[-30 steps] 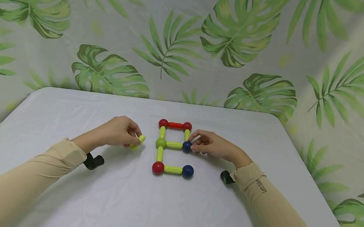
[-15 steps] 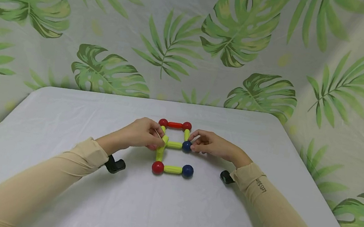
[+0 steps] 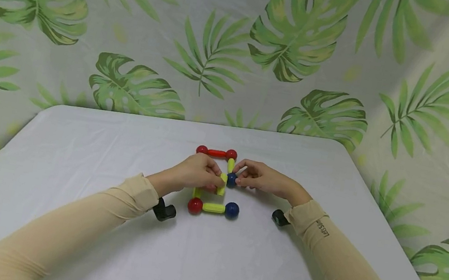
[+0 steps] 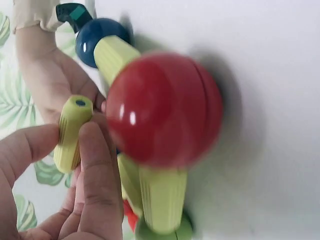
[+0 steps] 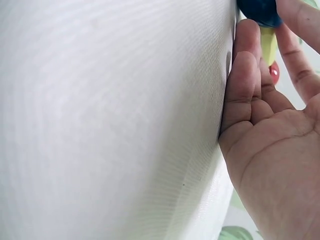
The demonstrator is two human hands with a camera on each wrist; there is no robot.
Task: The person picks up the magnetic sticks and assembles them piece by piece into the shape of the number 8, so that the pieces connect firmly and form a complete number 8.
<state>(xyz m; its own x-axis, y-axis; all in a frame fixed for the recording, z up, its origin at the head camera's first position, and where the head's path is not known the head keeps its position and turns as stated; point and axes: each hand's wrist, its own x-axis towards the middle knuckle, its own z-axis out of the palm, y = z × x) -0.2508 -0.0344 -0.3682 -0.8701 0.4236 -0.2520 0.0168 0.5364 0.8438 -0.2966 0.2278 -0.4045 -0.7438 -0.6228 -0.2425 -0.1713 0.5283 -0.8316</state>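
Note:
My left hand (image 3: 196, 172) pinches a yellow-green magnetic rod (image 4: 73, 134) between thumb and fingers, upright in the head view just left of a blue ball (image 3: 232, 180). With thumb and fingertips, my right hand (image 3: 266, 179) grips that blue ball from the right; its little-finger side rests on the table. The ball joins a figure of rods and balls lying flat. Two red balls with a red rod (image 3: 216, 153) form its far side. A red ball (image 3: 195, 206), a yellow-green rod (image 3: 213, 208) and another blue ball (image 3: 232, 210) form the near side. My left hand hides the figure's middle-left part.
The white-covered table (image 3: 230, 268) stretches around the figure. Behind it hangs a leaf-print cloth (image 3: 210, 35). A black wrist device (image 3: 164, 211) sits under my left wrist, and another (image 3: 280, 218) under the right.
My left hand has carried the yellow-green rod rightward, across the figure's left side, up beside the blue ball. The right hand has stayed on that ball.

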